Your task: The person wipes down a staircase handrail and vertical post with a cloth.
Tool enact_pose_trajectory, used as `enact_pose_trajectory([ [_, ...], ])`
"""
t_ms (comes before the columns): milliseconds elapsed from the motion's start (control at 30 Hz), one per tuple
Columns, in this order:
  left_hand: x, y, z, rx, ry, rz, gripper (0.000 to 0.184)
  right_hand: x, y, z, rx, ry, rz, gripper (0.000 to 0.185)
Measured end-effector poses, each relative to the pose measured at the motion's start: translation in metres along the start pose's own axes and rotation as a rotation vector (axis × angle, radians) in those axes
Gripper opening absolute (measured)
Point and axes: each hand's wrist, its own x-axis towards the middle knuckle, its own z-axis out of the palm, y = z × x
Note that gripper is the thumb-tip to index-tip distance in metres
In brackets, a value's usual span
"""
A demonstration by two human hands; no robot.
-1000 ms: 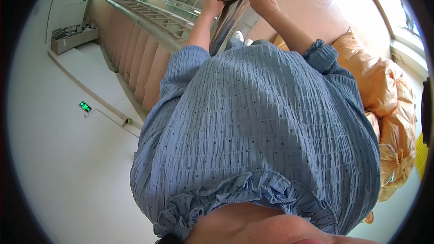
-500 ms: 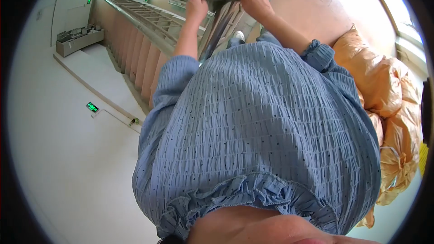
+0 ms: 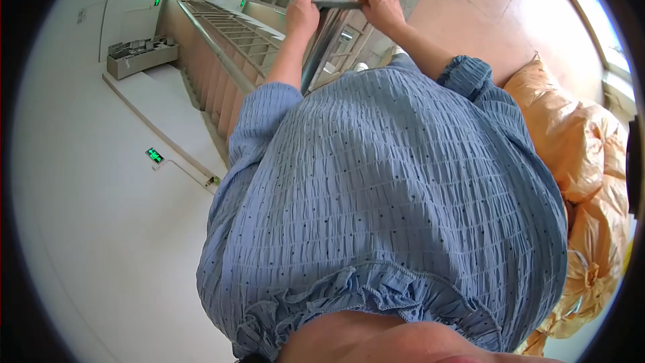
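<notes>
A grey cloth (image 3: 338,3) is drawn out in a thin, nearly level strip between my two hands, with a small bunched ridge on top. My left hand (image 3: 304,15) is closed round one end. At the other end, my right hand (image 3: 381,9) grips it with bent fingers. Just below and behind the cloth runs a shiny metal stair handrail (image 3: 329,37). Whether the cloth touches the rail, I cannot tell.
Stairs with a metal balustrade (image 3: 232,37) descend on the left. Stuffed orange sacks (image 3: 564,134) are piled on the right beside the reddish floor (image 3: 490,0). A grey box (image 3: 142,58) sits on a white ledge, and a green exit sign (image 3: 154,155) hangs on the wall.
The cloth, looser and more bunched before, now looks flatter and more stretched. Both hands keep their hold on it. The whole view of the stairs has shifted a little to the right.
</notes>
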Motion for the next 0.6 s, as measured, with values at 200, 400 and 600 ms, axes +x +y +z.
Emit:
enact_pose_trajectory([
  [200,0.027,0.005,0.002,-0.014,0.120,0.154,0.037,0.015,0.005,0.009,0.082,0.111,0.063,0.020],
  [400,-0.001,-0.018,0.002,0.009,0.009,0.005,0.036,0.002,0.009,0.033,0.235,-0.231,-0.005,0.022],
  [600,0.041,-0.008,0.000,0.015,0.111,0.092,0.040,0.033,0.001,-0.009,0.248,0.136,0.070,0.022],
])
